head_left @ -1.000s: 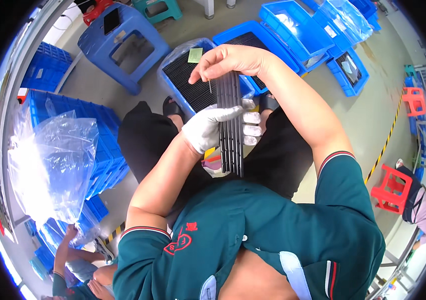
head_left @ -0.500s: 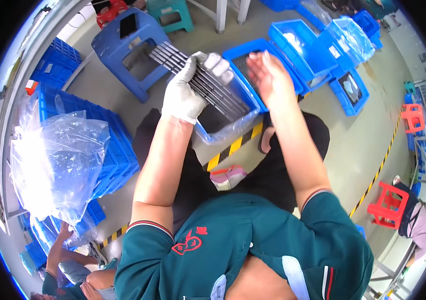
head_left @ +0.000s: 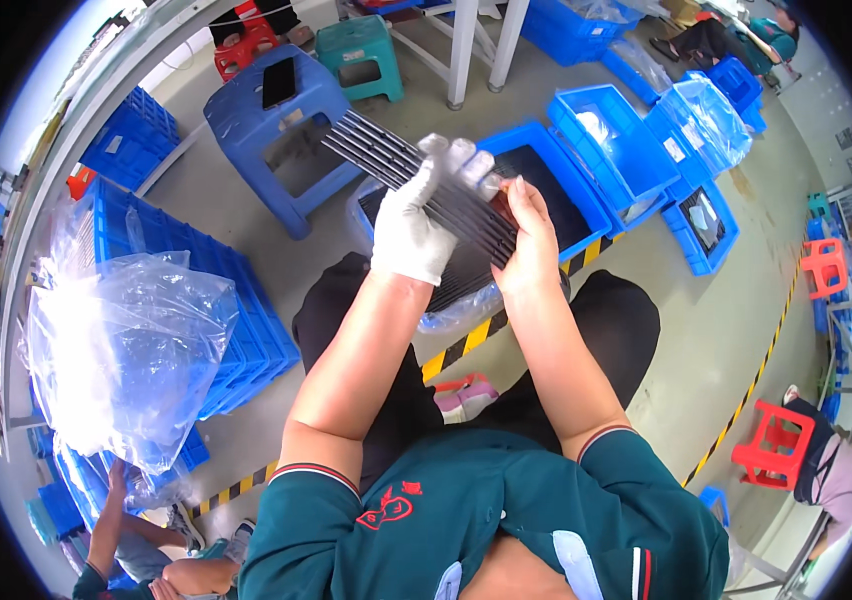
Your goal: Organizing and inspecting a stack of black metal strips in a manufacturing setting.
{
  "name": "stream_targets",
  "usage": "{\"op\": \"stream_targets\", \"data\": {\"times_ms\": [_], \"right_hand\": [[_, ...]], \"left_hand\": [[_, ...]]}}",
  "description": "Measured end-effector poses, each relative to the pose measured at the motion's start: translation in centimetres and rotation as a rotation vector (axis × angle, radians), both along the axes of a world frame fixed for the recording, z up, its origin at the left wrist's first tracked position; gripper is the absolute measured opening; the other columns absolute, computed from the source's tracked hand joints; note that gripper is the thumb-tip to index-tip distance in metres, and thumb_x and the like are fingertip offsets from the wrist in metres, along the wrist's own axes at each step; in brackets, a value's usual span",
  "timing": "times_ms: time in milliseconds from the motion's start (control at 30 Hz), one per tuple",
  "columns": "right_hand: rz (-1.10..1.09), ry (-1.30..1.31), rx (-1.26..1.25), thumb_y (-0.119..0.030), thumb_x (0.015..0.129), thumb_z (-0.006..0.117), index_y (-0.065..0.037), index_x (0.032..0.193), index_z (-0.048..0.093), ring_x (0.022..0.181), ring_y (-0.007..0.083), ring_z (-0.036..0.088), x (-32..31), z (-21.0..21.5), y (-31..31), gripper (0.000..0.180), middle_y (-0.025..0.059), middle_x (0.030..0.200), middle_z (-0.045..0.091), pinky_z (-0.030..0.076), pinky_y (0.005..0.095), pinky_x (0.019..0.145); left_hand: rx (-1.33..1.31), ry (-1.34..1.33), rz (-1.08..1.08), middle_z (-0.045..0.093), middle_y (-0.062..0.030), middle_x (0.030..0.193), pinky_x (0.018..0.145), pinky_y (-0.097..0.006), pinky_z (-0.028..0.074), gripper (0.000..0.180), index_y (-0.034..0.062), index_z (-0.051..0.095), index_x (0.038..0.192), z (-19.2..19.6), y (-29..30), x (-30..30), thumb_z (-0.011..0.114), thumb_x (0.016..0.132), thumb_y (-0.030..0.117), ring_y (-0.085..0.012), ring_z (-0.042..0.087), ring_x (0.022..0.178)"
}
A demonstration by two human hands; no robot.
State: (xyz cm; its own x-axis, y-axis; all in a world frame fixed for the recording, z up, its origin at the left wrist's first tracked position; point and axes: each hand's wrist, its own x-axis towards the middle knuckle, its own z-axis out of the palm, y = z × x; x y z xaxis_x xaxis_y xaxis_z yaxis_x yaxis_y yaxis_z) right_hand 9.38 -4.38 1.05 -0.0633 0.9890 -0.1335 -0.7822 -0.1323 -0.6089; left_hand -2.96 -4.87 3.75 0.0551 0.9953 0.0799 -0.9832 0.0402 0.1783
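Hands in use: two. My left hand (head_left: 412, 232), in one white glove, is closed around one bundle of dark rods (head_left: 468, 212), thumb across the upper face and fingers wrapped at the far edge. My right hand (head_left: 532, 240), bare, is at the bundle's lower right end, touching it with fingers partly curled; whether it has closed on the rods I cannot tell. Rods in the bundle: several, side by side; they overlap, so I cannot give an exact count.

The bundle is tilted, its upper end to my left, and sits above one plastic-lined blue bin (head_left: 458, 318), which contains more dark rods, too many to count. Just beyond, to the right, is one blue tray (head_left: 583, 190) with dark contents.

Ahead and to my left: one blue stool (head_left: 318, 86), bearing one black phone (head_left: 279, 82), and one teal stool (head_left: 358, 44) beside it. To my right: two red stools (head_left: 775, 445), well apart.
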Motion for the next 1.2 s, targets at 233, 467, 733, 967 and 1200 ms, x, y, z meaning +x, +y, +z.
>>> {"op": "stream_targets", "data": {"times_ms": [233,467,733,967,1200], "right_hand": [[-0.035,-0.444,0.206,-0.016,0.091,0.067,-0.001,0.101,0.066,0.072,0.0088,0.055,3.6,2.9,2.9,0.018,0.0024,0.084,0.063,0.044,0.0212,0.067],[0.162,-0.748,0.52,-0.008,0.092,0.065,0.002,0.101,0.068,0.075,0.0106,0.059,3.2,6.1,4.4,0.014,0.0059,0.086,0.067,0.047,0.0231,0.07],[0.178,-1.038,0.714,-0.003,0.083,0.073,-0.002,0.09,0.071,0.076,0.0085,0.06,3.0,3.8,4.0,0.008,0.0021,0.085,0.066,0.048,0.0216,0.067],[0.004,-1.296,0.958,-0.006,0.073,0.076,-0.006,0.078,0.069,0.065,0.0218,0.061,2.1,3.6,4.0,0.009,0.0063,0.073,0.063,0.047,0.0305,0.06],[-0.22,-1.659,1.423,-0.016,0.07,0.075,-0.012,0.076,0.065,0.071,0.0197,0.058,1.2,4.1,3.4,0.013,-0.0004,0.074,0.059,0.044,0.0351,0.069]], "left_hand": [[-0.103,0.162,-0.103,0.058,-0.0113,0.103,0.09,-0.048,0.05,0.017,0.007,0.055,0.11,0.1,-1.2,-0.8,0.057,0.094,0.014,-0.0309,0.06,0.1],[-0.233,0.118,-0.249,0.061,-0.0181,0.114,0.089,-0.051,0.054,0.038,0.003,0.051,0.122,-1.3,-2.8,-0.4,0.059,0.085,-0.002,-0.037,0.063,0.104],[-0.294,0.246,-0.282,0.064,-0.0167,0.113,0.089,-0.048,0.054,0.042,-0.0026,0.052,0.127,-1.8,-2.7,-0.1,0.057,0.086,-0.003,-0.0334,0.065,0.103],[-0.354,0.327,-0.245,0.066,-0.0138,0.105,0.086,-0.043,0.056,0.031,-0.0014,0.057,0.117,-1.9,-2.6,0.2,0.056,0.086,-0.004,-0.0298,0.067,0.097],[-0.422,0.487,-0.112,0.064,-0.0076,0.1,0.079,-0.035,0.054,0.027,0.0026,0.06,0.111,-3.3,-2.7,0.5,0.06,0.085,0.0,-0.0202,0.066,0.09]]}}
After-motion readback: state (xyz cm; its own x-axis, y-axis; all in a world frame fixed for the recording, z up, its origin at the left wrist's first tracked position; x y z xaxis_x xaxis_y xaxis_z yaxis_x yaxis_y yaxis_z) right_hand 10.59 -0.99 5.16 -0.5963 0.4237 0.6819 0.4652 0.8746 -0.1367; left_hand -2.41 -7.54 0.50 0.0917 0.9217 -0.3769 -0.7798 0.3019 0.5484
